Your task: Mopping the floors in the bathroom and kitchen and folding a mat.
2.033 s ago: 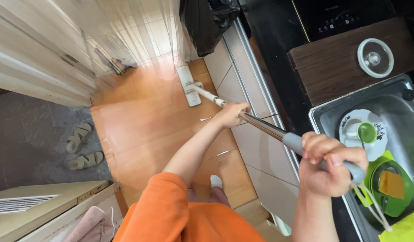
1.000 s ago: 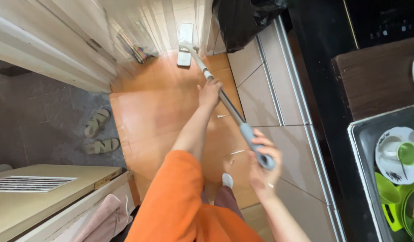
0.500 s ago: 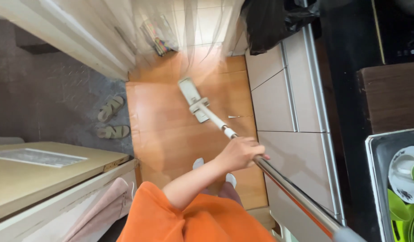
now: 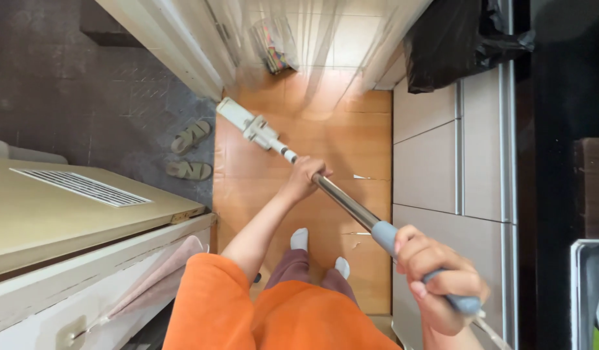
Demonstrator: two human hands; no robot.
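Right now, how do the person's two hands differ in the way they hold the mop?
The left hand grips the bare shiny metal part of the mop pole, far from the body, arm stretched out. The right hand wraps the grey padded grip at the pole's top end, close to the camera, so it looks much larger. Both are closed around the same pole, whose flat white mop head rests on the orange wooden floor.

mop pole [image 4: 341, 200]: polished metal — shiny under my left hand [image 4: 304, 178]
grip [image 4: 403, 249]: matt grey, under my right hand [image 4: 435, 282]
floor [image 4: 325, 129]: glossy orange wood
cabinet fronts [image 4: 435, 162]: smooth, satin
bag [image 4: 455, 39], above the cabinets: crinkled black plastic
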